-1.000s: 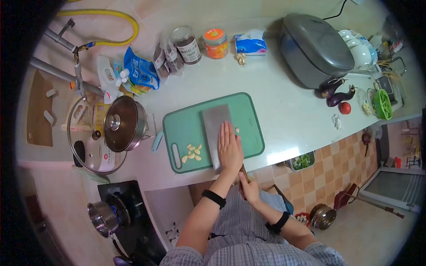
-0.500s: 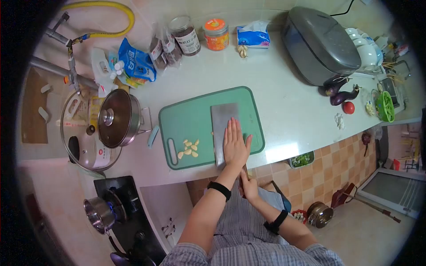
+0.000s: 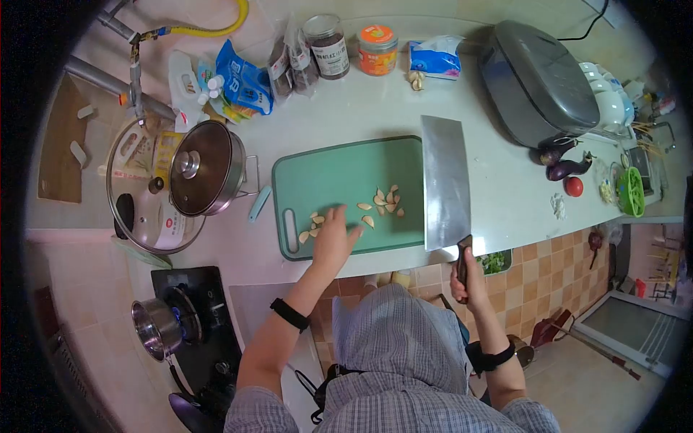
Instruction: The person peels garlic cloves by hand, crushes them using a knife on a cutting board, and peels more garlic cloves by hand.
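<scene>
Over the lower left part of the green cutting board [image 3: 325,173] is my left hand [image 3: 333,238], fingers apart, beside a small group of garlic cloves [image 3: 315,219]; I cannot make out anything held in it. More garlic cloves [image 3: 385,198] lie loose on the board's right half, a few of them just right of my left fingers. My right hand [image 3: 469,278] is wrapped round the dark wooden handle of a cleaver [image 3: 446,180]. The wide metal blade shows its flat side, with its left edge overlapping the board's right edge.
A lidded pot [image 3: 206,169] and a peeler-like tool [image 3: 259,203] stand left of the board. A saucepan [image 3: 157,328] is on the lit stove. Jars [image 3: 377,50] and tissues [image 3: 434,59] line the back; a grey cooker [image 3: 538,83], eggplants [image 3: 568,167] and a tomato [image 3: 574,187] are right.
The cleaver has been lifted off the board and carried right by my right hand. My left hand has left the blade and moved left, uncovering garlic cloves. The camera view has shifted slightly.
</scene>
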`<state>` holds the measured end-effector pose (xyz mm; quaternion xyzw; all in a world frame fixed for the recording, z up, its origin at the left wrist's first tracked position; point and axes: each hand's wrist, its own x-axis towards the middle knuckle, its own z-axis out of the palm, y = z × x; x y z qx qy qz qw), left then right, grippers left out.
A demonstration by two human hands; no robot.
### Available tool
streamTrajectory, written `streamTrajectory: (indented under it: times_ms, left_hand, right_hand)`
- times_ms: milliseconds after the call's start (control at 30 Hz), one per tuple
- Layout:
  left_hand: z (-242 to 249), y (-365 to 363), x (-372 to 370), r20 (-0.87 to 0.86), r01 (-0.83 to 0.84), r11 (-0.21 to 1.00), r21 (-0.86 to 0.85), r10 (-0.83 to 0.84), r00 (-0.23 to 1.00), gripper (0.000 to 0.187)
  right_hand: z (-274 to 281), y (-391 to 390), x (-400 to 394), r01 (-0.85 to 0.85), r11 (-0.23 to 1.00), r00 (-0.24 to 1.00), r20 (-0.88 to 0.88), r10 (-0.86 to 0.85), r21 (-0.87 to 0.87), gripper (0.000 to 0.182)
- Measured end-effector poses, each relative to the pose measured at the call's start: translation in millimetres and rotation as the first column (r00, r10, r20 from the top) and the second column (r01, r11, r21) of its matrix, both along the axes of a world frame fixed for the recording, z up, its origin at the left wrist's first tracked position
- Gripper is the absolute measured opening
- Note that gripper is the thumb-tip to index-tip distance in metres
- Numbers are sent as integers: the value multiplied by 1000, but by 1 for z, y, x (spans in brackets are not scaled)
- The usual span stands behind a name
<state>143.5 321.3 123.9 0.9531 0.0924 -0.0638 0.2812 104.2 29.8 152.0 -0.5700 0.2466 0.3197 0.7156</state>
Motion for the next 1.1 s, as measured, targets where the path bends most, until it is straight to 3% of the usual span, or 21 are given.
streamTrajectory:
  times_ms: [33, 167, 267, 333, 467, 567, 600, 667, 733, 833, 867, 900, 967, 1000, 1033, 1067, 1100]
  left_hand:
    - [-6, 1, -5, 47, 82, 996, 25, -83, 995, 36]
    - [-23, -17, 1, -6, 45, 994, -98, -46, 999, 32]
    - [-32, -35, 23, 87, 71, 991, -116, -61, 994, 26]
    - [-38, -46, 38, 225, 107, 983, -149, -71, 972, 23]
    - [-31, -48, 33, 246, 105, 968, -227, -47, 968, 20]
    - [-15, -22, 20, 231, -64, 944, -324, 144, 962, 18]
    - [-5, -14, 21, 235, -60, 945, -321, 141, 962, 18]
    - [13, -5, 23, 357, -180, 956, -232, 256, 898, 18]
    - [34, -8, 28, 413, -176, 946, -273, 280, 867, 21]
    - [68, -27, 30, 538, -37, 976, -213, 149, 830, 27]
    - [78, -35, 28, 635, 19, 977, -214, 125, 762, 29]
    - [81, -42, 26, 723, 76, 974, -212, 104, 683, 32]
    - [78, -56, 12, 736, 153, 975, -160, 14, 676, 37]
    - [76, -63, 8, 746, 223, 970, -98, -77, 661, 43]
    - [69, -73, 10, 746, 226, 969, -98, -79, 661, 43]
    - [55, -85, 13, 587, 196, 978, -67, -120, 801, 49]
    - [40, -87, 16, 401, 174, 985, -21, -151, 903, 56]
  right_hand:
    - [4, -3, 0, 5, 999, 1000, 22, -5, 32, 60]
    - [2, -3, -4, 60, 998, 998, -17, -60, -23, 56]
    - [-4, -6, -10, 20, 999, 998, 56, -18, -38, 56]
    - [-1, -1, -11, 40, 996, 999, 14, -39, -78, 57]
    - [-2, 5, -15, -11, 994, 1000, -5, 11, -113, 57]
    - [-23, 8, -26, -81, 982, 997, -35, 76, -173, 58]
    - [-21, 13, -26, -77, 982, 997, -32, 73, -170, 58]
    - [-17, 34, -28, -114, 963, 993, 3, 118, -246, 57]
    - [-17, 50, -27, -74, 967, 997, -51, 64, -243, 54]
    - [-17, 69, -20, -65, 979, 995, 66, 79, -193, 51]
    - [-20, 73, -23, -63, 979, 995, 58, 76, -193, 51]
    - [-23, 79, -26, 7, 974, 987, 160, 30, -227, 50]
    - [-54, 82, -37, 71, 957, 956, 294, 16, -282, 48]
    - [-59, 84, -36, 74, 955, 955, 295, 15, -286, 48]
    - [-61, 89, -35, 47, 953, 989, 149, -2, -300, 49]
    - [-63, 92, -35, 19, 951, 1000, -1, -20, -308, 50]
    - [-65, 93, -36, 16, 947, 999, 37, -4, -320, 54]
